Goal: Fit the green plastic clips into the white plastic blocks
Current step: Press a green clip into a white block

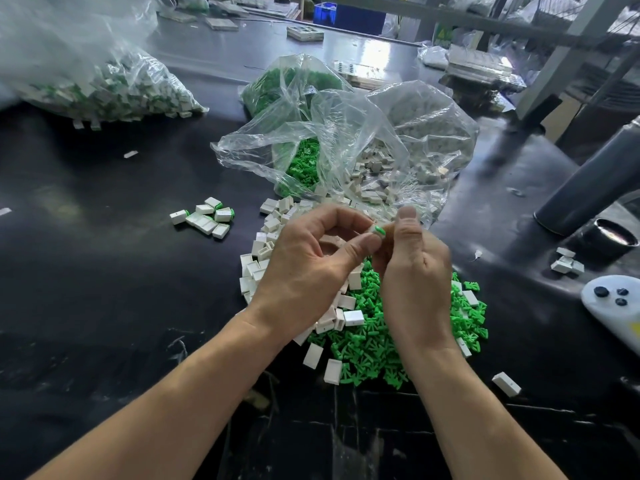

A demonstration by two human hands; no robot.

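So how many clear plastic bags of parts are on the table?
3: a big bag of mixed pieces far left, a bag of green clips at the back, and an open bag of white blocks just beyond the hands. Others may be hidden.

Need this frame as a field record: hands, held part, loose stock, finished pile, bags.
left hand: pinches white block
right hand: pinches same block
held block: green clip showing at its end
loose green clips: pile under the hands
loose white blocks: pile beside the clips
fitted blocks: small cluster, left of hands
open bags: clips and blocks, behind the piles
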